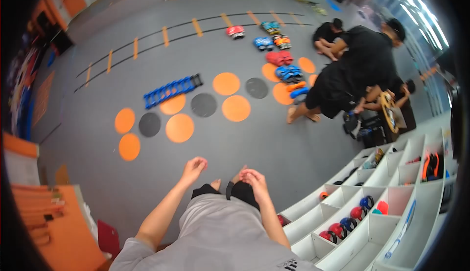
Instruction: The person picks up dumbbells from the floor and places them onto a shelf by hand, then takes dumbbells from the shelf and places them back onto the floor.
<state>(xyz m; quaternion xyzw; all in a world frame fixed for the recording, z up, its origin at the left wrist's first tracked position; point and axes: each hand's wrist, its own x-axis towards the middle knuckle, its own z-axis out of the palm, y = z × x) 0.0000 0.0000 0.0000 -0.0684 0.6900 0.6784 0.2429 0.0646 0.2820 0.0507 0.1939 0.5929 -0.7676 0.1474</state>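
My left hand (195,168) is held out in front of my body over the grey floor (205,148), its fingers curled together. My right hand (253,177) is at the same height to its right, above my dark shorts, with the fingers bent inward. Whether anything small is inside either hand cannot be made out. The two hands are apart and touch no object around them. Beyond them, orange discs (179,128) and dark discs (203,105) lie on the floor, with a blue folded ladder-like item (171,91) beside them.
White shelving (338,197) with kettlebells (338,230) stands at the right. An orange-topped table (73,227) is at the left. Another person in black (362,60) bends at the upper right, near a seated person (327,38). Colourful padded gear (279,57) lies on the floor.
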